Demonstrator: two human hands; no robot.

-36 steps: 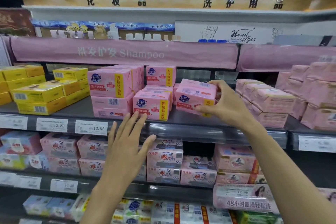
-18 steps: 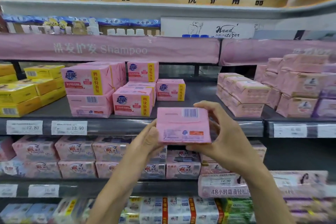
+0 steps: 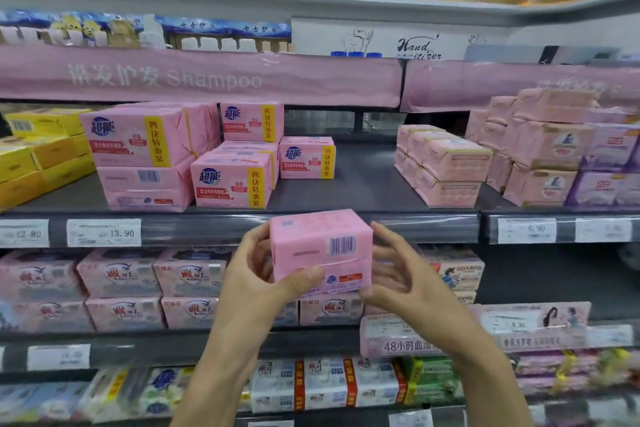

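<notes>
Holding the pack [image 3: 320,251] between them, the left hand [image 3: 258,276] and right hand [image 3: 407,274] curl fingers round its ends (long side left to right), both equally near.

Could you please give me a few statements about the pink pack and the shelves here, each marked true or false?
1. Both the left hand and the right hand hold the pink pack. True.
2. The pack's barcode faces the camera. True.
3. The pack lies set down among the stacked goods. False: it is held in the air in front of the shelf.
4. The tag just left of the hands shows 9.90. False: this price tag reads 13.90.
5. The packs at the left end of that shelf are green. False: they are yellow packs.
</notes>
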